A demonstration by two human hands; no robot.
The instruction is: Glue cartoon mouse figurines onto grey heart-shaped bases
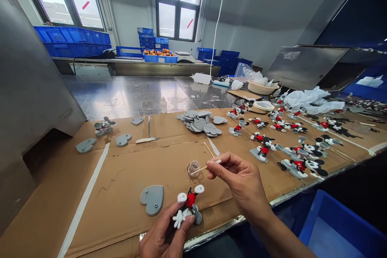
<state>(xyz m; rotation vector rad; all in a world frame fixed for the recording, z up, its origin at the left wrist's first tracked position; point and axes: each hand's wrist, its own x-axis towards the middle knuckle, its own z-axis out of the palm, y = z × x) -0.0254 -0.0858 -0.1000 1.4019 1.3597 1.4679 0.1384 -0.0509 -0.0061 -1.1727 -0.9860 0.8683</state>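
Observation:
My left hand (163, 236) grips a small mouse figurine (188, 209) upside down near the table's front edge, its white feet pointing up. My right hand (242, 183) pinches a thin wooden stick (201, 168), whose tip reaches into a small clear cup (194, 168) on the cardboard. A grey heart-shaped base (152, 199) lies flat just left of the figurine.
Cardboard sheets (127, 177) cover the steel table. A pile of grey bases (200, 122) sits in the middle, several finished figurines (298, 157) stand at the right. One figurine (103, 126), loose bases and a knife (147, 140) lie left. Blue crates (72, 40) line the back; a blue bin (341, 225) sits below right.

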